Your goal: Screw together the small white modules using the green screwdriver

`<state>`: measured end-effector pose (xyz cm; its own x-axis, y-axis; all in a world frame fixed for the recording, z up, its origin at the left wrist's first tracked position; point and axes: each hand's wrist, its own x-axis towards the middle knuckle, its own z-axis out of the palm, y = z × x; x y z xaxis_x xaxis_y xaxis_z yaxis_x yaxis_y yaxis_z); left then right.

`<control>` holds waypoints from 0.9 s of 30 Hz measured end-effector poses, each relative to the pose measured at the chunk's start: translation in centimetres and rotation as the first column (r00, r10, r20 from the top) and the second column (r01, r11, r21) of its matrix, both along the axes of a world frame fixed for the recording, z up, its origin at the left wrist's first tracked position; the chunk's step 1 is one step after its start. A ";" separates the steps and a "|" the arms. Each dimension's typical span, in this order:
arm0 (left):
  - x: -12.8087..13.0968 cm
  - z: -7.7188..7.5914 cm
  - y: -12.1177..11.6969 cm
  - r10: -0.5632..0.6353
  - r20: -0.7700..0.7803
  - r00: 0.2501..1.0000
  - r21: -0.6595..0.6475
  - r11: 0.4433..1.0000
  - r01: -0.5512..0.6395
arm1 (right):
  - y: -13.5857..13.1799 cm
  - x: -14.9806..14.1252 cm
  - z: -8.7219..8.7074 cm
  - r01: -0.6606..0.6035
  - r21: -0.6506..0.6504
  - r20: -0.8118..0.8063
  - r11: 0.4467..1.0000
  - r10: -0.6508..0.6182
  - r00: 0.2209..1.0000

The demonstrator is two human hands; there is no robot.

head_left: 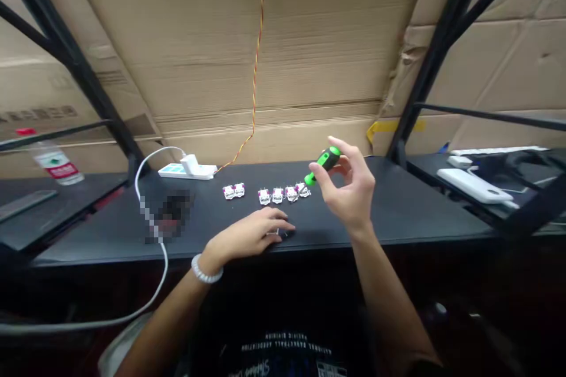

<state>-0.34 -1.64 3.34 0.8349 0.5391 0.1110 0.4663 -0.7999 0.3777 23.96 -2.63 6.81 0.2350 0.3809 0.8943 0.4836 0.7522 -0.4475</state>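
Observation:
My right hand (351,185) is raised above the black tabletop, its fingers closed round the handle of a green and black screwdriver (328,159). The screwdriver slants down to the left, and its tip hangs near a row of small white and purple parts (277,195). Two more such parts (233,191) sit to the left of that row. Low at the table's front edge, my left hand (250,234) is bent over a small white part (275,231) held between thumb and fingers. Most of that part is hidden by the fingers.
A white power strip (170,171) with a plugged-in charger (190,164) lies at the back left, its white cable looping down over the front edge. Black shelf posts (418,79) flank the table (420,206). A twisted wire (255,82) hangs by the cardboard. A bottle (57,162) stands left.

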 end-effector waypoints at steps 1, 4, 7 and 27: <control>0.0 0.0 0.0 -0.005 0.005 1.000 -0.002 1.000 0.005 | 0.0 0.0 0.0 -0.002 -0.005 0.001 1.000 0.002 1.000; 0.2 -0.2 -0.1 0.011 0.016 1.000 0.009 1.000 -0.011 | 0.0 0.1 0.0 -0.001 -0.005 0.004 1.000 0.001 1.000; 1.0 -0.5 -0.1 0.073 0.024 0.997 0.048 0.996 -0.074 | 0.0 0.1 0.1 0.002 -0.005 0.002 1.000 -0.002 1.000; 5.9 -1.5 2.7 0.167 0.034 0.985 0.110 0.979 -0.169 | 0.0 1.2 0.5 0.006 0.014 -0.010 1.000 -0.006 1.000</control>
<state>5.53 1.05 1.85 0.7297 0.6544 0.1985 0.5893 -0.7490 0.3028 25.15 -2.60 7.27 0.2459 0.3666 0.8973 0.4835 0.7559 -0.4413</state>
